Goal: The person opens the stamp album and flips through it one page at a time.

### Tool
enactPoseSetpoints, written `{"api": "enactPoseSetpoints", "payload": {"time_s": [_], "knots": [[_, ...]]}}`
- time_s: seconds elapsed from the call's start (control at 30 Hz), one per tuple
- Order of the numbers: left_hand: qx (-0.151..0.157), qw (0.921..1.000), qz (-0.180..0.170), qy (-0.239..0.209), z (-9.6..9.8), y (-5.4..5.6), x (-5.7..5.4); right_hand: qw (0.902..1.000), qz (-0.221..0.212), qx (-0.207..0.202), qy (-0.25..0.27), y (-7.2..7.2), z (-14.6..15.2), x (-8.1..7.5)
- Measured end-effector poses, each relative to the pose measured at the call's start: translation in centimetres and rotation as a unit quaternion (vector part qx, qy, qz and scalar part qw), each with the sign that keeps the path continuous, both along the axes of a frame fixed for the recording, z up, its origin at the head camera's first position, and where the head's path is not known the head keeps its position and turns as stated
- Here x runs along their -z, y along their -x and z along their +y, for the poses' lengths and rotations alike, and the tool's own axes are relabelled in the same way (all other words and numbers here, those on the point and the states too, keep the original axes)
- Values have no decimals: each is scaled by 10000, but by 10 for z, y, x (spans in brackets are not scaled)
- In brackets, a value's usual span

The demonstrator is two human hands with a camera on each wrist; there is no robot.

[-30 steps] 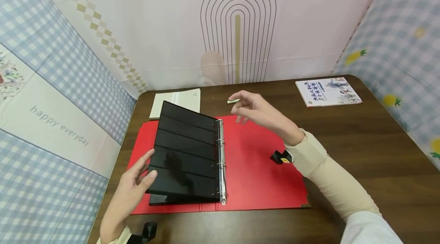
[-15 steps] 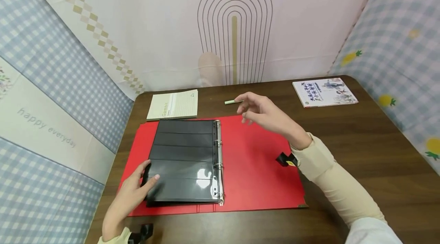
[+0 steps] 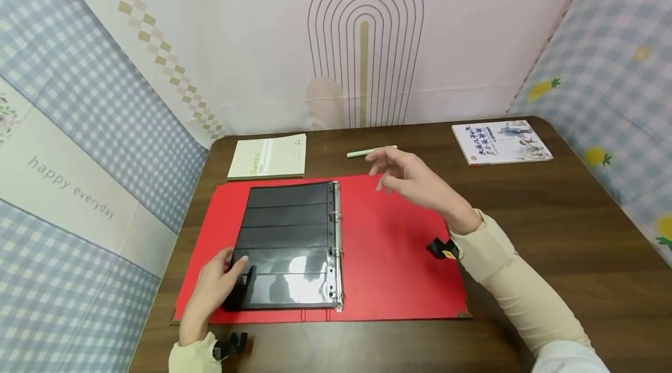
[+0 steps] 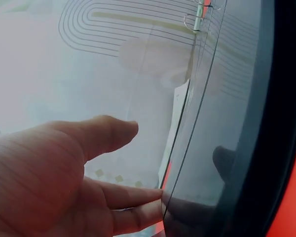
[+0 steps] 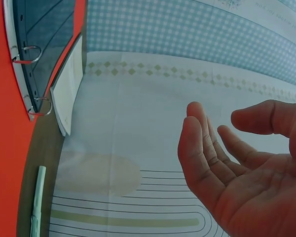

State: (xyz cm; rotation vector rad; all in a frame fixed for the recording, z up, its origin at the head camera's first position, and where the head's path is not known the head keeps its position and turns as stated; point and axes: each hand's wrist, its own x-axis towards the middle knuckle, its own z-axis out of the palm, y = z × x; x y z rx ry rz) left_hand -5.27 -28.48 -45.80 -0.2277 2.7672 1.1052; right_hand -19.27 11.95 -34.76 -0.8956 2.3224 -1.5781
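A red ring binder (image 3: pixel 401 271) lies spread on the table, its metal rings (image 3: pixel 338 250) upright along the middle. On its left side rest black pocket pages (image 3: pixel 286 237), threaded on the rings and glossy. My left hand (image 3: pixel 214 284) is at their lower left edge; in the left wrist view its fingertips (image 4: pixel 155 195) touch that edge, while the thumb stands apart. Above the binder's bare right cover hovers my right hand (image 3: pixel 415 181), fingers loosely bent. Nothing sits between its fingers in the right wrist view (image 5: pixel 246 168).
A cream notepad (image 3: pixel 268 157) lies behind the binder at the left. Close to the right hand's fingertips, a thin pale green pen (image 3: pixel 362 153) rests at the back. An illustrated book (image 3: pixel 501 142) lies at the far right. Patterned cloth hangs behind and at both sides.
The raised black page has come down flat onto the pages beneath, the left hand staying at its edge. My right hand has drifted slightly right, uncovering more of the pen.
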Motion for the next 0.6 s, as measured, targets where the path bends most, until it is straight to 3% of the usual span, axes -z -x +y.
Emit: {"api": "enactPoseSetpoints", "payload": {"time_s": [0.2, 0.43, 0.6], "knots": [[-115, 9998, 45, 164, 3, 7, -1, 9999, 48, 158, 22, -1, 9, 3], [-49, 9920, -275, 1234, 9, 27, -13, 9975, 239, 661, -58, -1, 23, 8], [59, 9896, -219, 1418, 17, 35, -19, 9930, 554, 982, -344, -1, 29, 15]]}}
